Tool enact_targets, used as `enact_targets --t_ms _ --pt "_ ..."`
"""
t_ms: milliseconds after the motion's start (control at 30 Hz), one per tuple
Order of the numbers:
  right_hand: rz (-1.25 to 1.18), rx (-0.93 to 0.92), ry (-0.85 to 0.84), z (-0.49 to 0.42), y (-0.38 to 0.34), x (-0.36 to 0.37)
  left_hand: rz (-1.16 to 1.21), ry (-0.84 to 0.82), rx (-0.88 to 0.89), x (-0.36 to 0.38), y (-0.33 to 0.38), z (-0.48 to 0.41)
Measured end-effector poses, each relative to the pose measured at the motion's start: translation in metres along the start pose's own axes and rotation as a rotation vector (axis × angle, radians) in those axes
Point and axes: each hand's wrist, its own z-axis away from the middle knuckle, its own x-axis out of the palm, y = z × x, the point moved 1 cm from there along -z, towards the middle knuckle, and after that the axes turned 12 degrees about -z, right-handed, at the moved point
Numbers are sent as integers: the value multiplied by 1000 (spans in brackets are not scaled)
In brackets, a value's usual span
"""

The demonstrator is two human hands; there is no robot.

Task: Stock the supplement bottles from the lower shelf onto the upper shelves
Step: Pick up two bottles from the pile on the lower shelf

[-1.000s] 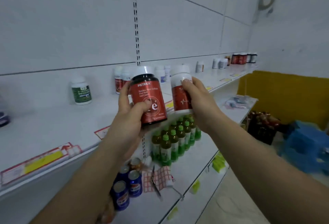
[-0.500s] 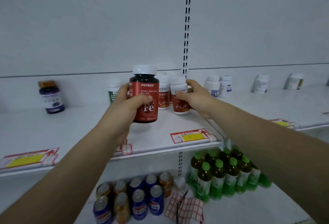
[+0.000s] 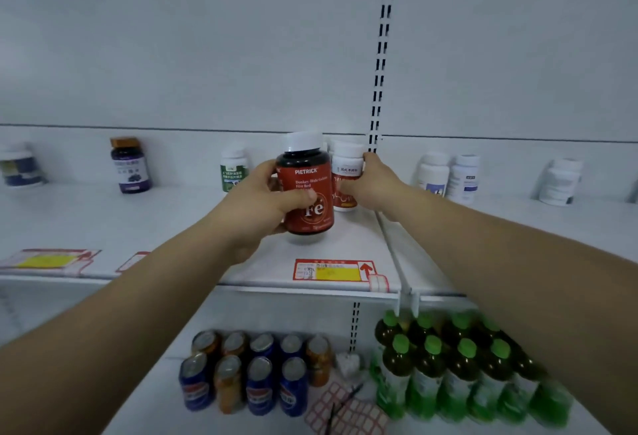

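Two bottles outstanding: left hand [image 3: 255, 206] curled round the red bottle [image 3: 307, 193] just above the upper shelf [image 3: 172, 220], right hand [image 3: 373, 186] curled round the white-capped bottle [image 3: 347, 179] farther back; neither released, several already shelved.

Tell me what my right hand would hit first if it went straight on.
Likely the white-capped bottle behind the small red bottle your right hand holds, then the back panel; depth is unclear.
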Motion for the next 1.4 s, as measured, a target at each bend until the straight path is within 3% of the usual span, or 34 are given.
enact_targets --t_ms 167,300,567,833,1133,1400 --pt "-115 -58 -84 34 -1 -46 -6 99 -38 40 20 2" --pt "-257 -89 -195 89 18 -107 47 1 10 102 45 -9" --pt "-285 -64 218 176 70 -249 37 -466 161 289 100 -17" --pt "-211 31 515 277 146 -415 62 -755 221 497 141 21" --pt "42 159 674 357 234 -655 110 -914 281 766 210 57" --pt "110 209 644 350 303 -834 34 -918 330 947 265 29"
